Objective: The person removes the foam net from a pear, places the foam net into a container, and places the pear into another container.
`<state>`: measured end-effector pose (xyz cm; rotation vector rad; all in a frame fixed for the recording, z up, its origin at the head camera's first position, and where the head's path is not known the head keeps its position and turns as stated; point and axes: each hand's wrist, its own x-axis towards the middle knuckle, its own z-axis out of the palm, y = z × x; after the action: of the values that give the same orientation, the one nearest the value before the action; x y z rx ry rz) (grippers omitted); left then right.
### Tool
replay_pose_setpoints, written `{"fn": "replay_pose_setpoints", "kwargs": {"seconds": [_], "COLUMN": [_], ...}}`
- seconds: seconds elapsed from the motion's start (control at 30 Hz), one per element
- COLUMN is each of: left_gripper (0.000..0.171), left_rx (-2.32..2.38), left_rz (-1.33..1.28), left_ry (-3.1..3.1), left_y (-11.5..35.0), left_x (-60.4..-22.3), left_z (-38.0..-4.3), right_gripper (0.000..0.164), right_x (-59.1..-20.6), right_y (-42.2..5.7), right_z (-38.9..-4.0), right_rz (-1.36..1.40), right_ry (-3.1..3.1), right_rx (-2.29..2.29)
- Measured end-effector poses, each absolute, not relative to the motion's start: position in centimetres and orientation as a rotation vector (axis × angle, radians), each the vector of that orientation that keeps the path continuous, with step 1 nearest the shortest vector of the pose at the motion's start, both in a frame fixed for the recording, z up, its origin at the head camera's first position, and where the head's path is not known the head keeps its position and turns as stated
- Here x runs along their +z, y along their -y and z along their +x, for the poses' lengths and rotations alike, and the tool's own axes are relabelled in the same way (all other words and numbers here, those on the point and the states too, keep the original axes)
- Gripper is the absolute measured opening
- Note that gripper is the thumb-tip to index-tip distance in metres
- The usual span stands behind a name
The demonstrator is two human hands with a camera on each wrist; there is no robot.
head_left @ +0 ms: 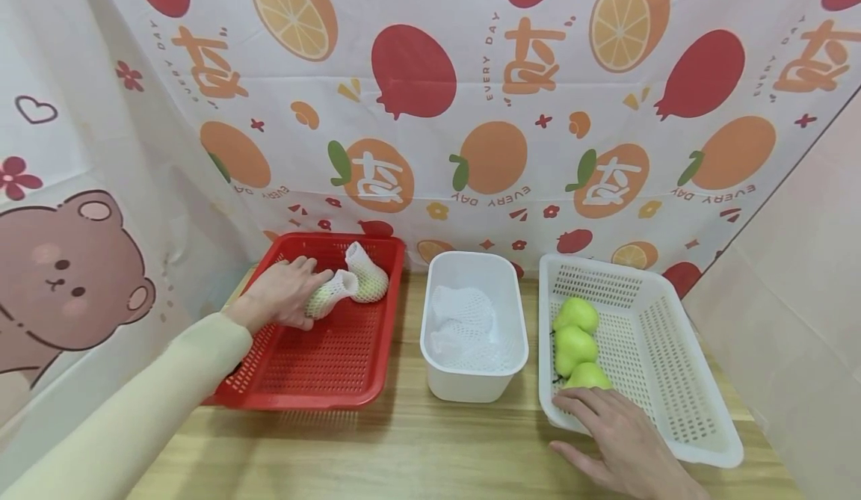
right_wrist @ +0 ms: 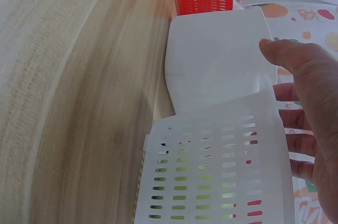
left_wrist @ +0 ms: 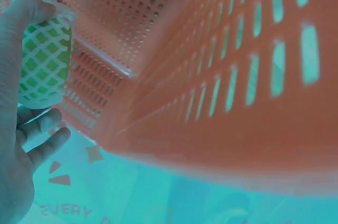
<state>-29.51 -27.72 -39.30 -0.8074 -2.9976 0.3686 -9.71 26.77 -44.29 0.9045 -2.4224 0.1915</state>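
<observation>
In the head view my left hand [head_left: 285,294] is inside the red basket [head_left: 323,358], holding a green pear in a white foam net [head_left: 327,297] between thumb and fingers. The left wrist view shows that netted pear [left_wrist: 45,63] close up against the hand. Another netted pear [head_left: 366,276] lies just behind it. My right hand [head_left: 619,436] reaches over the front rim of the white basket [head_left: 646,358], its fingertips by the nearest green pear [head_left: 587,377]. Two more bare pears [head_left: 575,344] sit in a row beyond it.
Between the baskets stands a white tub [head_left: 474,380] with foam nets [head_left: 464,321] inside. Everything stands on a wooden table [head_left: 430,448]. A fruit-print curtain [head_left: 417,141] hangs behind, with a bear-print sheet [head_left: 60,276] at the left.
</observation>
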Motion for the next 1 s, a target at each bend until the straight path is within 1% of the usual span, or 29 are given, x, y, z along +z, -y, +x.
{"fn": "replay_pose_setpoints", "kwargs": {"seconds": [0.13,0.4,0.73,1.0], "left_gripper": [0.102,0.093,0.091,0.088], "left_rx": [0.402,0.505,0.445,0.373], "left_rz": [-0.827,-0.911,-0.921,-0.956], "left_ry": [2.965,2.804,2.752,2.698], "left_y": [27.2,26.5,25.3,23.6], "left_x": [-38.4,-36.8,-35.2,-34.2], "left_z": [-28.9,-27.7,-25.8,-23.4], "right_gripper": [0.057,0.057,0.056,0.054], "right_x": [-44.3,-44.3,-44.4,-44.3], "right_y": [-26.8,-26.8,-26.9,-26.9], "right_z": [-9.7,-9.7,-9.6,-9.7], "right_rz": [0.909,0.912,0.912,0.917], "right_ry": [2.411,2.397,2.384,2.373], "right_rx": [0.199,0.202,0.217,0.218]}}
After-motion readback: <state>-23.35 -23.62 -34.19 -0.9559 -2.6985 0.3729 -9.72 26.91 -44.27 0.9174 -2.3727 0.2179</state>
